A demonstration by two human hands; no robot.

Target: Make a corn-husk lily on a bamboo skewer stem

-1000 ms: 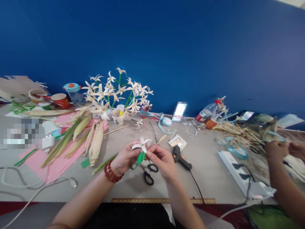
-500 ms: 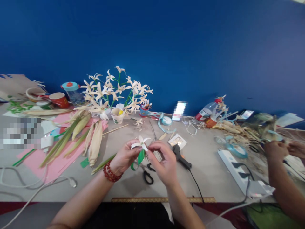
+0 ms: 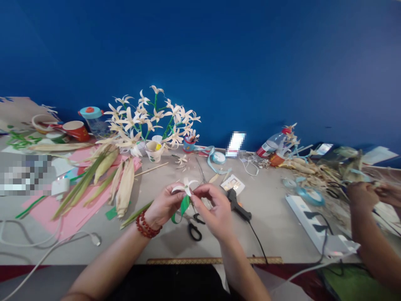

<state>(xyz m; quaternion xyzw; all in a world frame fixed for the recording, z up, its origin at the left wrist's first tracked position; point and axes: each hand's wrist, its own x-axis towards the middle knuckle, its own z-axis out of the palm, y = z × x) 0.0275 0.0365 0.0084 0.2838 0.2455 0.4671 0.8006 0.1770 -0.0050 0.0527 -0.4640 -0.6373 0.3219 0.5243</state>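
A white husk flower point(image 3: 185, 187) with a green ribbon point(image 3: 184, 205) hanging under it is pinched between my two hands above the middle of the table. My left hand point(image 3: 164, 205), with red beads at the wrist, grips it from the left. The fingertips of my right hand point(image 3: 216, 209) close on its base from the right. Black-handled scissors point(image 3: 194, 231) lie beneath the hands. A black glue gun point(image 3: 239, 207) rests just right of my right hand.
Husk flowers point(image 3: 156, 115) stand in a paper cup point(image 3: 154, 151) at the back. Corn husks point(image 3: 125, 188) lie on pink paper point(image 3: 46, 217) at left. A power strip point(image 3: 310, 225) is at right; beyond it, another person's hands point(image 3: 363, 196) work by dried husks. A bottle point(image 3: 272, 144) leans behind.
The flower is turned very slightly between my fingers. My hands keep the same hold in nearly the same place, and the view has shifted a little.
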